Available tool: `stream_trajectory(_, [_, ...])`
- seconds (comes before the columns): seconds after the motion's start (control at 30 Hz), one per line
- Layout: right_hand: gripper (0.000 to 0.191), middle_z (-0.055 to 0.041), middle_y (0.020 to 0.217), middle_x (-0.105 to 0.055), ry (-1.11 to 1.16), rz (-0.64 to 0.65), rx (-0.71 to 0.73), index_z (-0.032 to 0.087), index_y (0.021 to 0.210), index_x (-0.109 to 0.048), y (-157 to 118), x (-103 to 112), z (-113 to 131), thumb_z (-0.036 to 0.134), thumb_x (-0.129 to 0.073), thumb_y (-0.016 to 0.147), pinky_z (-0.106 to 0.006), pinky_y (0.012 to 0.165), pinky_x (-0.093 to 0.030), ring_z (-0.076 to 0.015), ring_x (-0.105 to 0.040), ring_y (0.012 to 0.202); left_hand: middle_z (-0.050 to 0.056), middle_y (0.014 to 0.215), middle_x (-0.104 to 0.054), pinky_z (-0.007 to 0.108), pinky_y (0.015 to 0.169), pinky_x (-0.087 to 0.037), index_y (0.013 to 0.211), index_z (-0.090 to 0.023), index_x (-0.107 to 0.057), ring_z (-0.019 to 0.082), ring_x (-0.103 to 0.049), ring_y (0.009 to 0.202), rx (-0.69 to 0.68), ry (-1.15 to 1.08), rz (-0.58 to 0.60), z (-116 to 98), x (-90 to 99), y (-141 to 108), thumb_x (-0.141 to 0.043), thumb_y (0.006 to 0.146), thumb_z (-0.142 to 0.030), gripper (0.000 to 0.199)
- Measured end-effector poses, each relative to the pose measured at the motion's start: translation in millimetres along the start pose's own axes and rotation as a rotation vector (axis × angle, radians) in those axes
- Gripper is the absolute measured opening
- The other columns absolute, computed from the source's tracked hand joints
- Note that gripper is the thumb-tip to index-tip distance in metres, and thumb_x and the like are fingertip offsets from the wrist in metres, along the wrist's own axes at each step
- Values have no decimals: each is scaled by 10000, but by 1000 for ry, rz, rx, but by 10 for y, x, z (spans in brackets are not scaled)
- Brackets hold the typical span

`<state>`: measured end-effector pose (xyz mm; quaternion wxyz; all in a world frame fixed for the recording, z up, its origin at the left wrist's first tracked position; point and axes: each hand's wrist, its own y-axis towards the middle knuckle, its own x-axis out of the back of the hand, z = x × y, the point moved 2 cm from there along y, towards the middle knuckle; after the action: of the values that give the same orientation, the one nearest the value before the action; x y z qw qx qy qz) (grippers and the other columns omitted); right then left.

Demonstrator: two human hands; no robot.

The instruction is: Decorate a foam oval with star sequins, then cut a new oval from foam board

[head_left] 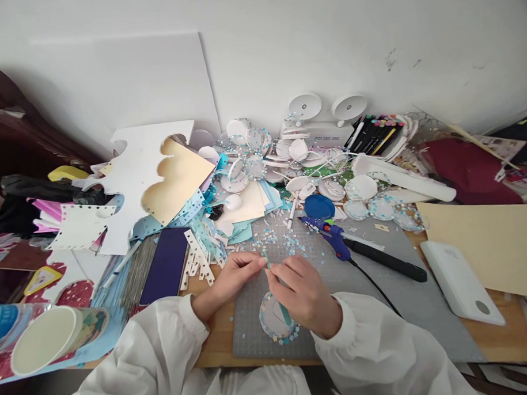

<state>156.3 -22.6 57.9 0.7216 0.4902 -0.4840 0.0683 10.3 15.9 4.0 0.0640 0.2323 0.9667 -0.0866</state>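
I have a narrow teal strip (285, 314) in front of me, above the grey mat (246, 342), its upper end pinched between the thumb and forefinger of my left hand (238, 274). My right hand (302, 288) grips it too, fingers curled in (what looks like its lower end pokes out beneath my palm). Just under that hand, a round white disc (273, 318) edged with little stars lies flat on the mat. Beyond my fingertips are scattered loose stars (293, 242), then a blue lid (319, 207) and, to the right, a blue glue gun (336, 241).
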Motion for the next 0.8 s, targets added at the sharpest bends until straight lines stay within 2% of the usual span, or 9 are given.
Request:
stream_trajectory(0.2, [292,-42,671,-558,-75,12,27,202,607,-537,-4,-60,84,49,-498,854,-330,561,-330,-171,-426,621,-64,499,-242,241,478,-140,474,-154,-370,53,-192,498,62,-115,-4,-2,-25,17,-676,735,-451,500])
stream_trajectory(0.3, [241,-53,721,-600,-35,7,-2,193,685,-584,-20,-58,112,42,-497,852,-328,580,-374,-174,-464,645,-66,496,-253,234,469,-150,478,-155,-366,48,-205,489,94,-165,-10,15,-36,14,-701,715,-413,485])
stream_trajectory(0.4, [224,-68,859,-631,134,31,-157,194,916,-625,-75,6,53,46,-466,862,-331,693,-450,-184,-539,773,-73,497,-241,227,460,-151,498,-162,-368,44,-203,471,128,-213,-34,37,-17,14,-699,710,-399,459])
stream_trajectory(0.47, [250,-83,955,-617,241,28,-323,209,1041,-597,-162,89,-41,84,-474,863,-348,769,-469,-199,-562,875,-78,491,-229,226,458,-142,514,-162,-396,42,-187,459,146,-240,-54,45,9,21,-684,716,-403,426])
stream_trajectory(0.5, [225,-85,953,-607,277,13,-419,209,1047,-585,-224,137,-96,119,-498,860,-352,775,-474,-204,-566,883,-79,486,-234,227,459,-137,521,-159,-418,41,-180,454,152,-252,-64,45,24,25,-676,718,-402,407])
stream_trajectory(0.57, [95,-61,847,-590,325,16,-607,207,947,-575,-379,216,-193,199,-537,860,-327,693,-476,-189,-562,775,-74,478,-270,232,462,-134,528,-153,-456,41,-179,449,156,-273,-84,41,50,34,-670,709,-395,370])
stream_trajectory(0.6, [37,-33,756,-568,360,65,-679,210,872,-564,-464,235,-220,235,-538,869,-304,626,-463,-169,-541,684,-67,479,-300,236,465,-141,528,-152,-469,44,-194,449,155,-283,-94,37,59,38,-670,700,-389,355])
stream_trajectory(0.7, [194,11,632,-537,516,286,-848,214,746,-533,-713,210,-195,329,-503,900,-252,515,-417,-130,-503,558,-45,483,-377,244,475,-181,515,-156,-483,57,-266,456,154,-309,-102,24,70,43,-664,683,-371,327])
stream_trajectory(0.8, [255,25,600,-517,654,432,-911,209,711,-527,-874,123,-55,369,-482,905,-231,493,-387,-119,-485,543,-29,494,-444,246,472,-197,517,-161,-489,67,-316,460,165,-331,-89,16,61,43,-653,681,-347,297])
